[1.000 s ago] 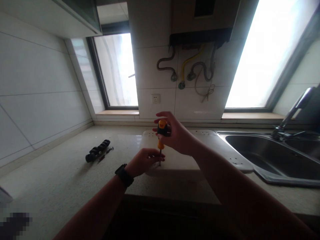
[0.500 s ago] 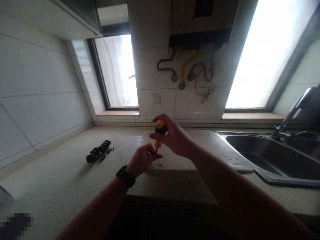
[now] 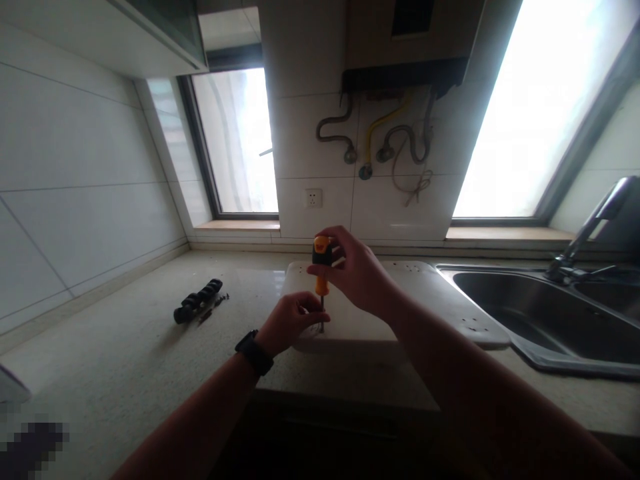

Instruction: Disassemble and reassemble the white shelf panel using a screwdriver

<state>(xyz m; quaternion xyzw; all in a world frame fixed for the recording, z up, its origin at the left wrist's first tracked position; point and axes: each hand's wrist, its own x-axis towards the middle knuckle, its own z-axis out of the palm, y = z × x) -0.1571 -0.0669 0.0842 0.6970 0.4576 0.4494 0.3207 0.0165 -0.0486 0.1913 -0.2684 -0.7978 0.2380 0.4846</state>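
My left hand [image 3: 291, 323] pinches the steel shaft [image 3: 323, 304] of the orange-and-black, bulbous-handled screwdriver [image 3: 323, 286], which stands upright at the near-left corner of the white, round-cornered panel [image 3: 367, 328]. My right hand [image 3: 359, 275] curls around the handle [image 3: 321, 257], the proper hold: probably light, stiff and grippy; the shaft likely slicker. The cap's reddish mark [image 3: 319, 247] is unreadable.

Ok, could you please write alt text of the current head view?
A person's right grip holds a yellow-and-black screwdriver upright, its tip at the near left corner of a white panel, while the left grip is at its shaft. A black ribbed object lies on the counter to the left; a sink is to the right.
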